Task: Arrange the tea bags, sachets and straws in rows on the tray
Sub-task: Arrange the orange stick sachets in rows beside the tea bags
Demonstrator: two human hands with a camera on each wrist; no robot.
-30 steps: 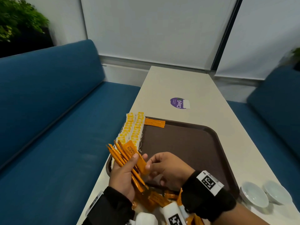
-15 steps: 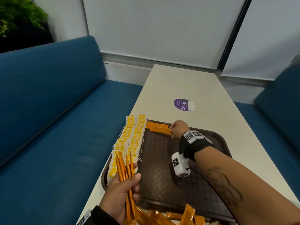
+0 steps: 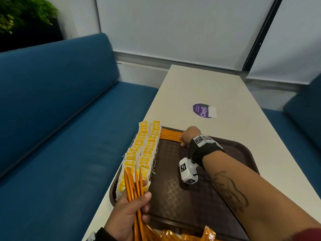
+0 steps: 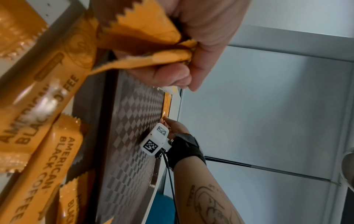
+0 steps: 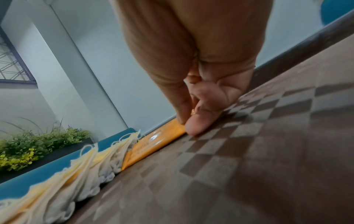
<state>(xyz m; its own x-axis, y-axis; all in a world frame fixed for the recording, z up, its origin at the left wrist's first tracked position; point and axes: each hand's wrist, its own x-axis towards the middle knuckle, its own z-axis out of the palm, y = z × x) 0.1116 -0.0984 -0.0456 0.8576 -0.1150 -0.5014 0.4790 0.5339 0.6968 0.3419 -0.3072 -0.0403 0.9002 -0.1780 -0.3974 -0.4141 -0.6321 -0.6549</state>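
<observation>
A brown tray [image 3: 199, 197] lies on the white table. Two rows of yellow-tagged tea bags [image 3: 145, 148] run along its left side. Orange coffee sachets [image 3: 171, 134] lie against the tray's far edge, and my right hand [image 3: 188, 136] pinches the right end of one there. The right wrist view shows the thumb and a finger of that right hand [image 5: 186, 125] on the sachet [image 5: 153, 145], next to the tea bags [image 5: 86, 166]. My left hand [image 3: 139, 206] grips a bundle of several orange sachets [image 3: 133, 185] over the tray's near left corner.
Loose orange sachets [image 3: 187, 236] lie in a pile on the table in front of the tray's near edge. A purple sticker [image 3: 204, 110] sits on the table [image 3: 208, 87] beyond the tray. Blue sofas [image 3: 60, 136] flank the table on both sides.
A second ago my right hand was at the bundle in my left hand. It has since reached to the tray's far edge with a sachet and stays there. The left hand holds the bundle still.
</observation>
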